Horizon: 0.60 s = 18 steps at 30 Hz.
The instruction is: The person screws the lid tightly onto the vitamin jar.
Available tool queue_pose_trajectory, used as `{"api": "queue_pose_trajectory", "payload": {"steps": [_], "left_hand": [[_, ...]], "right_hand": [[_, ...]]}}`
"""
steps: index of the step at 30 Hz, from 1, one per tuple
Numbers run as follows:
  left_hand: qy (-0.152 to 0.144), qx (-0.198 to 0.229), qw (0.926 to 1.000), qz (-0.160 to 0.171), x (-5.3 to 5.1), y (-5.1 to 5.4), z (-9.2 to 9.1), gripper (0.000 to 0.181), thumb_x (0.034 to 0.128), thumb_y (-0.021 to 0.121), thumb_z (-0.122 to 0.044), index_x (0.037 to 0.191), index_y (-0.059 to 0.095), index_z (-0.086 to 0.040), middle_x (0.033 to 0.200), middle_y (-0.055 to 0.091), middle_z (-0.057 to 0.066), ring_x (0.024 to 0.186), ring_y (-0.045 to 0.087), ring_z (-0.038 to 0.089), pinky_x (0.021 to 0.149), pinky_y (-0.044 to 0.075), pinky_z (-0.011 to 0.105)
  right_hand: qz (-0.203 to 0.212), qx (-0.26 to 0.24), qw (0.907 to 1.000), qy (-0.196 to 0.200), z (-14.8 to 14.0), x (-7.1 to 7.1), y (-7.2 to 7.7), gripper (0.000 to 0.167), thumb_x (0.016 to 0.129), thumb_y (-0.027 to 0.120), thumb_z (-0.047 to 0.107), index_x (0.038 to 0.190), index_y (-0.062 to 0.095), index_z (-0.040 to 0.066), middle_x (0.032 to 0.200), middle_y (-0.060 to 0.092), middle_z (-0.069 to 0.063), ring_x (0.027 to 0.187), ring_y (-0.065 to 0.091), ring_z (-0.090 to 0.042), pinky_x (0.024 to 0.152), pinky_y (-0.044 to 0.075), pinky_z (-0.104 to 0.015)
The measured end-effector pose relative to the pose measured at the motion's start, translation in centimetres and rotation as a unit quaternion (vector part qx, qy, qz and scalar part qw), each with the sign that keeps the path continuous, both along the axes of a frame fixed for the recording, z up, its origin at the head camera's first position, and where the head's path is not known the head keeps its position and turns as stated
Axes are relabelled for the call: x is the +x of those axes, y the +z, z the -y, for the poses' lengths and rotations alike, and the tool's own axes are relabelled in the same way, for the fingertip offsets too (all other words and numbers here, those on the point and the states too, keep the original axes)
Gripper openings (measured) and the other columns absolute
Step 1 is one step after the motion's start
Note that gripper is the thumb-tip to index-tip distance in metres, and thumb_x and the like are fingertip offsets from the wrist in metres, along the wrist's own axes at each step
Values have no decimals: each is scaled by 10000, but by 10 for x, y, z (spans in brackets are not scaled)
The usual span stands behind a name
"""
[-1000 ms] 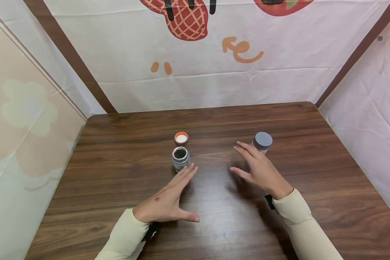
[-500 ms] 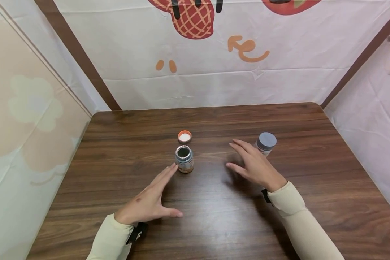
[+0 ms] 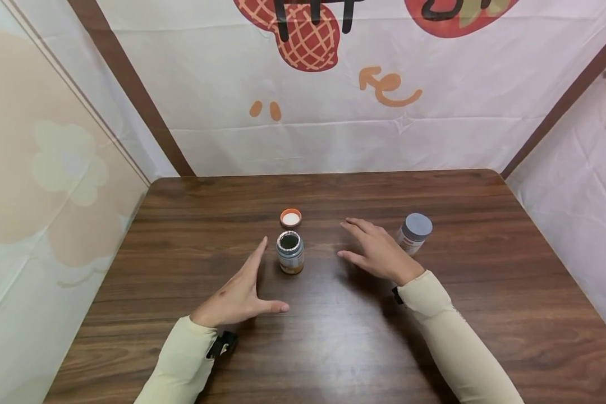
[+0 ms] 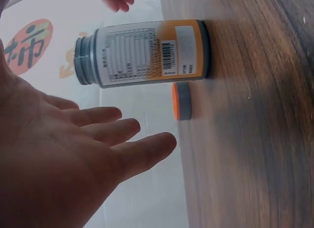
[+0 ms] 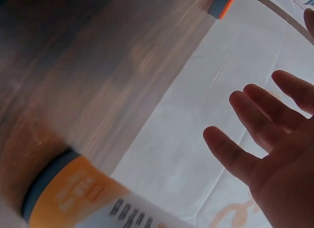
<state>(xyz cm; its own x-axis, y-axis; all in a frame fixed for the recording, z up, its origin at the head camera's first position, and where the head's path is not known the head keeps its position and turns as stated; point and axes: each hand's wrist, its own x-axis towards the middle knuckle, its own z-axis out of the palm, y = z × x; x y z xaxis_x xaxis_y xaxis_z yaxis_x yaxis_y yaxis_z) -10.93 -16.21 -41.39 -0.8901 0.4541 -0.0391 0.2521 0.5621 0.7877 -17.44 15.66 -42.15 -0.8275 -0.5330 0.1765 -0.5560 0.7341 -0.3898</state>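
- Far left is the left hand (image 3: 234,297): fingers pretty much straight, thumb spread well away, not holding a thing. It's just above the wood-grain tabletop (image 3: 323,359), cream sleeve behind it.
- Next over, the uncapped bottle (image 3: 290,259), and imo this is the relation that matters: it stands just to the right of the left hand's fingertips, a little forward of the thumb, with a sliver of wood showing between, so no contact. Long axis is vertical. It only looks sideways in the left wrist view because that camera is turned. Left hand is the nearer one; the right is further off on the other side. Label has a barcode and an orange lower band.
- Right behind that bottle, the loose cap (image 3: 290,219) lies inside-up, orange rim and white liner showing.
- Then the right hand (image 3: 381,252), fingers relaxed and pointing left, also empty, hovering over the wood.
- Furthest right, the capped bottle (image 3: 415,231), upright, blue-grey lid on. The right hand hides a bit of its lower part in the head view, but the right wrist view shows them apart.
- Count: two hands, two bottles (one capped, one not), one loose cap, one tabletop, plus a printed cloth backdrop (image 3: 308,148) behind.
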Motion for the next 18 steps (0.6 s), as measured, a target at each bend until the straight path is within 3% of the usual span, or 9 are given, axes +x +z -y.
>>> {"api": "queue_pose_trajectory", "payload": {"steps": [11,18], "left_hand": [[280,173,9995,-34,-22,-5,-13,1218,751,889,-348,1596,58,-68,1629,138,189,1483,180,357,1144,224,578],[284,588,9978,-92,-38,-11,-22,1136,742,897,-309,1576,161,-76,1538,335,163,1410,345,311,1124,274,563]], "right_hand": [[142,313,9992,200,23,-17,-3,643,969,645,426,1470,476,60,1486,451,-181,1354,448,-333,1075,338,-582],[290,415,9981,344,41,-27,-3,636,987,613,434,1486,455,74,1503,429,-177,1372,429,-315,1071,342,-585]]}}
